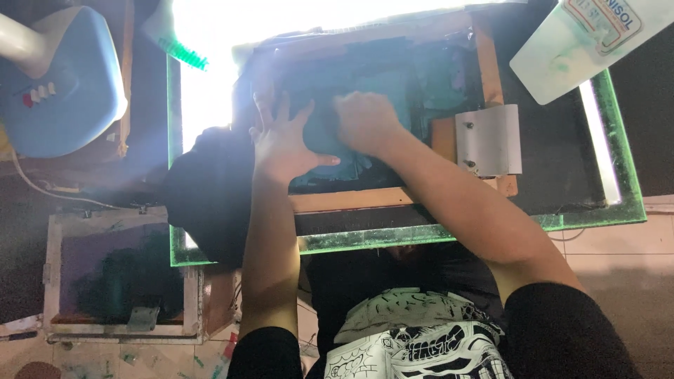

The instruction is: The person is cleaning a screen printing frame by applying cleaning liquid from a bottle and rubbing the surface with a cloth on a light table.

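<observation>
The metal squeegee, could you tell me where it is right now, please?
In the head view the squeegee lies right of centre on the wooden screen frame, beside the right hand and below-left of the white bottle.

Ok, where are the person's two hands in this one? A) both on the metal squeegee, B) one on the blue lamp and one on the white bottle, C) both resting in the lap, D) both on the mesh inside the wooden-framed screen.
D: the left hand lies flat with fingers spread and the right hand is curled beside it, both on the teal-stained mesh of the screen; the squeegee lies untouched to the right.
</observation>
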